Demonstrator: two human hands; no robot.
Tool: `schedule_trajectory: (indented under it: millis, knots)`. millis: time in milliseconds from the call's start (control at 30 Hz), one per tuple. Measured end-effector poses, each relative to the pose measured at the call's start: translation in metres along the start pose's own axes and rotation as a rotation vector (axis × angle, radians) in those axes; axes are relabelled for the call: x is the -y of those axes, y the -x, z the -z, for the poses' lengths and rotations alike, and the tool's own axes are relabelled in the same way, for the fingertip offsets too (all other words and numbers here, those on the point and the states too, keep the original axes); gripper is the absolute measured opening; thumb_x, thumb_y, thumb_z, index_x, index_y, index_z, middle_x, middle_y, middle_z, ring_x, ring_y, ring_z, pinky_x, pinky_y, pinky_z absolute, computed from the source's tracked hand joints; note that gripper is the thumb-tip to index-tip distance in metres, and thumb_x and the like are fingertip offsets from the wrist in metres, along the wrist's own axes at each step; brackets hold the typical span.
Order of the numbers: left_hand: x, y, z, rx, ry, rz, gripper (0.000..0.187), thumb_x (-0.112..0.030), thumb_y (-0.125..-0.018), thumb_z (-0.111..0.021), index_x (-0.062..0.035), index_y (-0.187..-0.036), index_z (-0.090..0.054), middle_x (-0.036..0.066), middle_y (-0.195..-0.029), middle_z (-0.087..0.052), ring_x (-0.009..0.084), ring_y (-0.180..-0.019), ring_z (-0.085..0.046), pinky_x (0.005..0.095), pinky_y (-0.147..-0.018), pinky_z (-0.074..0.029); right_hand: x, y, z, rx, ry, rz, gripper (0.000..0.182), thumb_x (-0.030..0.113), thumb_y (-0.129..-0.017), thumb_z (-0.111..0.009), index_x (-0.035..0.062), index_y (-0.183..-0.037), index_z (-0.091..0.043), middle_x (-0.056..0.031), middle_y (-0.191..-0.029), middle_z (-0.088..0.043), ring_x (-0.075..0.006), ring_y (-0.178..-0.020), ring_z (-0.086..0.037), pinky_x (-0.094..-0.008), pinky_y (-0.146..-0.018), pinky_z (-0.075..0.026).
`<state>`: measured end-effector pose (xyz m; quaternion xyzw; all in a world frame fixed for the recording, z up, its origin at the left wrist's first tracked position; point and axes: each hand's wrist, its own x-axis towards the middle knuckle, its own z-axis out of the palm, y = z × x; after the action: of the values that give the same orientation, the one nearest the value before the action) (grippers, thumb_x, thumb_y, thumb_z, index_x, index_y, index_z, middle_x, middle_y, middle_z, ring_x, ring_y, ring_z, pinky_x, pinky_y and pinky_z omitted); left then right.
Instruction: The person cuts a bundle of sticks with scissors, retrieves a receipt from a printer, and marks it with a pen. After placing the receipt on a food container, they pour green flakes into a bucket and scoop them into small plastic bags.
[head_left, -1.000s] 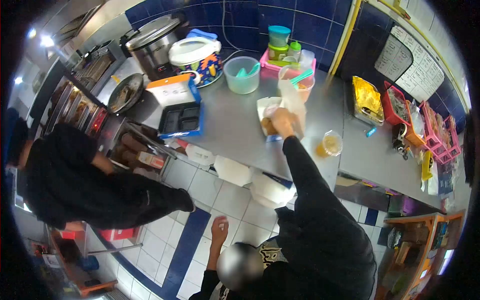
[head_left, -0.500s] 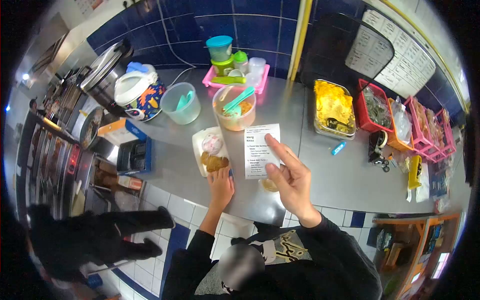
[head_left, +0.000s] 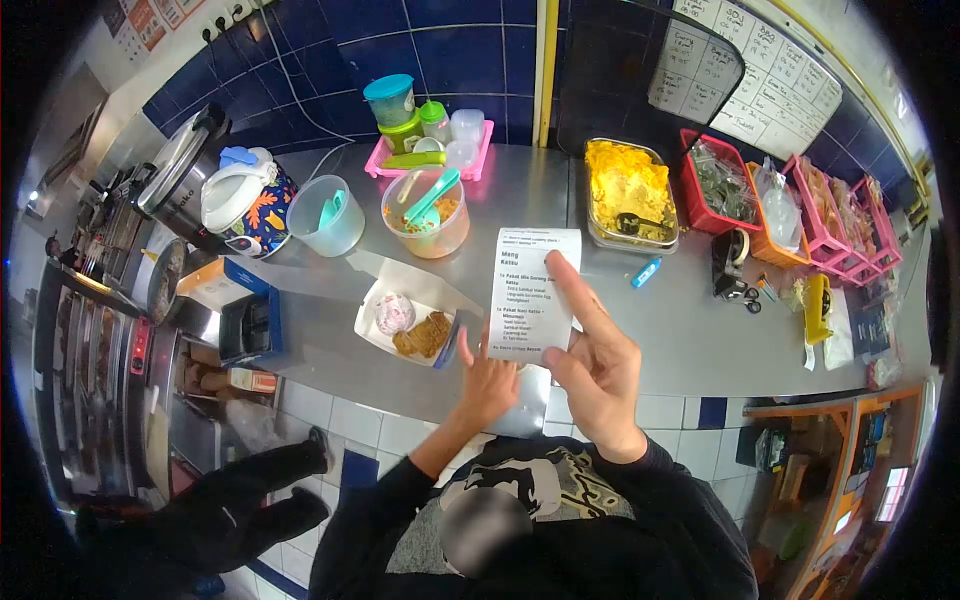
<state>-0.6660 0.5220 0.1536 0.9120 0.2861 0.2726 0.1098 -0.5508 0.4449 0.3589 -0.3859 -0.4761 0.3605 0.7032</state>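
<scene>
My right hand [head_left: 600,375] holds a printed paper receipt [head_left: 530,300] between thumb and fingers, raised above the counter. My left hand [head_left: 488,388] is just below and left of the receipt's lower edge. One of its fingers stretches upward, apart from the others, and some fingertips are hidden behind the paper. To its left an open paper food box [head_left: 372,338] sits on the counter, holding a wrapped round white-and-pink bundle [head_left: 396,314] and a piece of brown fried food [head_left: 423,336].
Behind the box stand a clear tub [head_left: 437,240] with teal tongs and another clear tub [head_left: 325,240]. A tray of yellow food [head_left: 625,190], a blue marker [head_left: 646,271] and a tape dispenser [head_left: 732,262] lie rightward. A person's dark-clothed legs [head_left: 250,495] show at lower left.
My left hand has left the food box and moved right, to beside the receipt. The box now sits angled differently. My right hand still holds the receipt. The view has shifted.
</scene>
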Motion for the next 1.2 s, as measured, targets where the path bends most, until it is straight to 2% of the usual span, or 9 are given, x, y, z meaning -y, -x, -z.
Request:
schedule_trajectory:
  millis: [167,267,367,500,700,867,1000,1133,1200]
  knots:
    - [0.032,-0.023,-0.038,0.189,0.529,-0.042,0.057,-0.031,-0.073,-0.066,-0.0153,-0.126,-0.051,0.01,-0.123,-0.047,0.0339,-0.119,-0.04,0.0654,-0.101,-0.015,0.017,0.017,0.0,-0.121,0.086,-0.011,0.073,-0.015,-0.065,-0.042,-0.0096,-0.137,-0.031,-0.0183,-0.146,-0.029,-0.0046,-0.103,-0.049,-0.0125,-0.069,-0.038]
    - [0.046,-0.044,-0.085,0.105,1.016,0.126,0.059,-0.034,-0.073,-0.067,-0.0116,-0.124,-0.051,0.014,-0.116,-0.05,0.0331,-0.109,-0.049,0.0645,-0.101,-0.017,0.029,0.029,0.006,-0.152,0.07,-0.004,0.074,-0.013,-0.064,-0.043,-0.0095,-0.137,-0.031,-0.0191,-0.146,-0.029,-0.0022,-0.097,-0.05,-0.0116,-0.065,-0.036]
    - [0.059,-0.091,-0.105,0.116,1.165,0.176,0.065,-0.036,-0.069,-0.071,-0.0081,-0.123,-0.048,0.018,-0.112,-0.052,0.0342,-0.105,-0.053,0.0622,-0.103,-0.018,0.039,0.042,0.014,-0.117,0.032,0.052,0.076,-0.019,-0.063,-0.035,-0.012,-0.138,-0.024,-0.0205,-0.146,-0.024,-0.0269,-0.138,-0.019,-0.0352,-0.11,-0.014]
    - [0.058,-0.151,-0.081,0.137,-0.314,-0.15,0.082,-0.037,-0.055,-0.081,-0.0065,-0.122,-0.044,0.019,-0.114,-0.051,0.0325,-0.105,-0.055,0.0615,-0.104,-0.016,0.047,0.06,0.026,-0.22,0.118,0.139,0.076,-0.019,-0.062,-0.036,-0.014,-0.137,-0.024,-0.0222,-0.146,-0.025,-0.0274,-0.138,-0.02,-0.0359,-0.11,-0.014]
    - [0.026,-0.183,-0.056,0.451,-0.368,0.229,0.085,-0.036,-0.057,-0.081,-0.0071,-0.126,-0.041,0.02,-0.125,-0.047,0.0319,-0.12,-0.044,0.0625,-0.104,-0.015,0.063,0.09,0.032,-0.334,0.175,0.212,0.075,-0.018,-0.062,-0.037,-0.0154,-0.136,-0.025,-0.0243,-0.145,-0.025,-0.0282,-0.137,-0.022,-0.0362,-0.11,-0.014]
    - [-0.008,-0.113,0.016,-0.308,0.015,-0.271,0.069,-0.026,-0.074,-0.071,-0.0039,-0.131,-0.039,0.024,-0.134,-0.038,0.0379,-0.126,-0.033,0.0542,-0.103,-0.022,0.071,0.108,0.032,-0.397,0.21,0.273,0.075,-0.018,-0.062,-0.037,-0.0157,-0.136,-0.025,-0.0248,-0.144,-0.027,-0.0285,-0.137,-0.023,-0.0359,-0.11,-0.014]
    - [0.079,-0.03,0.069,-1.016,-0.247,-0.013,0.032,-0.02,-0.083,-0.058,0.0002,-0.105,-0.049,0.018,-0.106,-0.05,0.035,-0.1,-0.046,0.0464,-0.092,-0.035,0.074,0.123,0.029,-0.405,0.302,0.259,0.074,-0.018,-0.063,-0.039,-0.0144,-0.136,-0.027,-0.0243,-0.145,-0.027,-0.0276,-0.137,-0.022,-0.035,-0.11,-0.015]
    - [0.24,0.031,0.073,-0.681,-0.357,0.71,0.032,-0.023,-0.087,-0.053,0.0018,-0.108,-0.057,0.018,-0.103,-0.059,0.0354,-0.095,-0.055,0.0431,-0.087,-0.043,0.05,0.153,0.028,-0.474,0.429,0.089,0.066,-0.012,-0.072,-0.047,-0.0024,-0.136,-0.038,-0.0164,-0.14,-0.04,-0.0233,-0.127,-0.041,-0.0289,-0.099,-0.035]
    - [0.35,0.054,0.039,-0.353,-0.068,0.478,0.041,-0.03,-0.094,-0.042,0.0042,-0.112,-0.056,0.021,-0.112,-0.058,0.0361,-0.103,-0.055,0.0434,-0.089,-0.043,0.024,0.177,0.031,-0.453,0.6,-0.066,0.057,-0.005,-0.076,-0.052,-0.0012,-0.132,-0.043,-0.0202,-0.131,-0.049,-0.0284,-0.116,-0.052,-0.0334,-0.091,-0.044]
